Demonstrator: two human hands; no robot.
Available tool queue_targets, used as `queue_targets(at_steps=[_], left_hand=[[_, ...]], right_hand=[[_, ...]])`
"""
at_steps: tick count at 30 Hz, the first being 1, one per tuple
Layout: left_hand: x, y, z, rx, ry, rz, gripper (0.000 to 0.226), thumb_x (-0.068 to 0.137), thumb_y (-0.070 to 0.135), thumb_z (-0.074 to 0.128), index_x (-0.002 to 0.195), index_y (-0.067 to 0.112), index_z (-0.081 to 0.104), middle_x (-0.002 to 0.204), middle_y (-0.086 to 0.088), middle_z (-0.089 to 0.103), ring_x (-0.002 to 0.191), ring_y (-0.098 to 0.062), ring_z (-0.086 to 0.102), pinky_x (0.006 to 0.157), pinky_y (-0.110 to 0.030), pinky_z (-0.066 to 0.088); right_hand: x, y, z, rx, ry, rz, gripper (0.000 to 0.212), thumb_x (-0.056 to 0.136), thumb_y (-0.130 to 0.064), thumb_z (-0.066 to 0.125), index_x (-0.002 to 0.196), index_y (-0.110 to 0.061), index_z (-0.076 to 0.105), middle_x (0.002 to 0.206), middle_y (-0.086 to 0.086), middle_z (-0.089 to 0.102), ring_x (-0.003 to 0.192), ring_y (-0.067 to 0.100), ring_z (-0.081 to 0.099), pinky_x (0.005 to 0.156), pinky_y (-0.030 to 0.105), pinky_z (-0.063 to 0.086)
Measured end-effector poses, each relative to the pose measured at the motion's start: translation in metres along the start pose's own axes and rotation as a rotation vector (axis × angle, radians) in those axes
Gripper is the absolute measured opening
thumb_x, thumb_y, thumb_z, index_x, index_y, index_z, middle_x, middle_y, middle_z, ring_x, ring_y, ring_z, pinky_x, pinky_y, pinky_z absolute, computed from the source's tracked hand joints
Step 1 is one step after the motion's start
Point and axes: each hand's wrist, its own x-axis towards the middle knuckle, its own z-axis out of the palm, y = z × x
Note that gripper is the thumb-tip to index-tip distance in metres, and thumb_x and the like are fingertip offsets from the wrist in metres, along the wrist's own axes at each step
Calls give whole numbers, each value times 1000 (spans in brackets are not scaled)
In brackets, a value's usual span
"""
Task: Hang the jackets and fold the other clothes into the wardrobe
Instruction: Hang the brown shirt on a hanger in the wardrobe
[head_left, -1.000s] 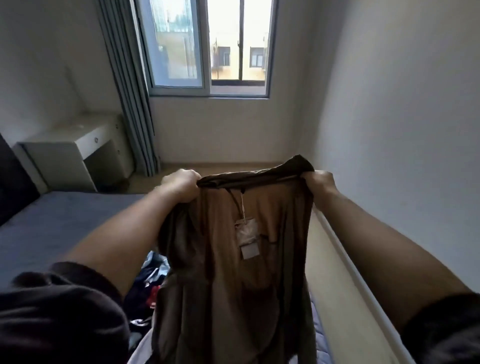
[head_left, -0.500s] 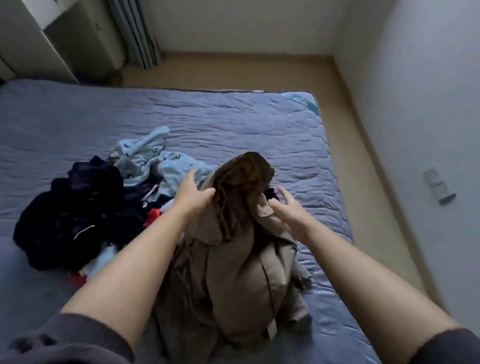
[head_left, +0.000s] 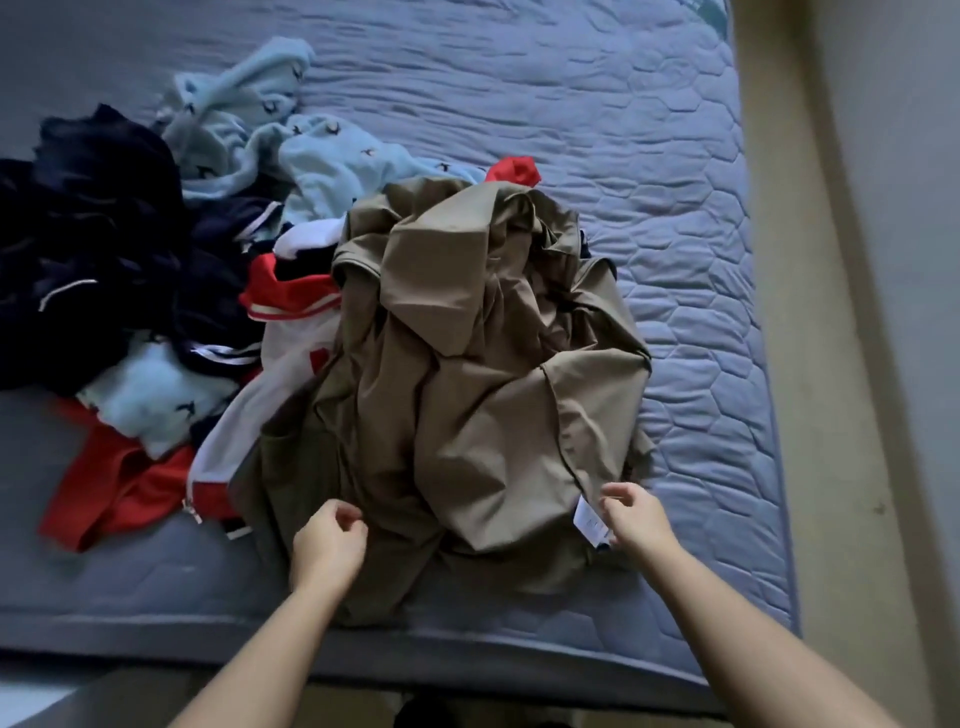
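Both are hovering loose, gripping nothing — my left hand (head_left: 327, 545) and right hand (head_left: 636, 519) — at lower centre, by the crumpled tan jacket (head_left: 467, 364).

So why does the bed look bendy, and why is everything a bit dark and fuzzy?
In the head view the wide lens bends the bed edge; the same head view is dim and soft, with no glare, just dark folds in the khaki jacket; blur smears the light blue top and the white tag.
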Motion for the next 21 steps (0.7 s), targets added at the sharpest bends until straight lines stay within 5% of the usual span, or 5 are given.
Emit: queue_targets(at_steps=[7, 9, 13, 17, 21], left_hand=[[11, -53, 22, 98, 142, -286, 40, 85, 20, 65, 121, 7, 52, 127, -20, 45, 113, -42, 48, 88, -46, 43], [13, -59, 27, 13, 151, -353, 52, 85, 21, 66, 130, 5, 44, 130, -23, 45, 116, -43, 47, 87, -45, 42], [13, -71, 30, 116, 38, -311, 38, 87, 36, 63, 113, 9, 56, 111, -18, 61, 102, -38, 58, 70, -34, 39], [-3, -71, 25, 94, 100, -294, 21, 85, 28, 61, 95, 11, 56, 101, -16, 63, 84, -33, 55, 70, -34, 41], [-36, -54, 27, 101, 319, 28, 20, 80, 19, 64, 80, 16, 44, 81, -13, 63, 74, -37, 59, 60, -37, 43]], right_hand=[[24, 38, 10, -279, 99, -15, 29, 87, -1, 47, 107, -4, 67, 111, 18, 67, 91, 29, 61, 74, 25, 47], [32, 43, 16, -328, 181, -27, 32, 84, -1, 48, 111, -3, 65, 119, 21, 61, 106, 36, 56, 88, 33, 46], [39, 45, 23, -298, 183, 39, 55, 84, -9, 57, 137, -10, 42, 134, 16, 53, 124, 37, 47, 102, 42, 38], [33, 40, 22, -354, 172, -8, 12, 80, -7, 57, 91, -6, 59, 98, 18, 64, 88, 34, 53, 71, 34, 38], [15, 39, 10, -218, 482, -63, 13, 77, -4, 51, 83, -16, 50, 85, 16, 60, 76, 32, 46, 68, 35, 37]])
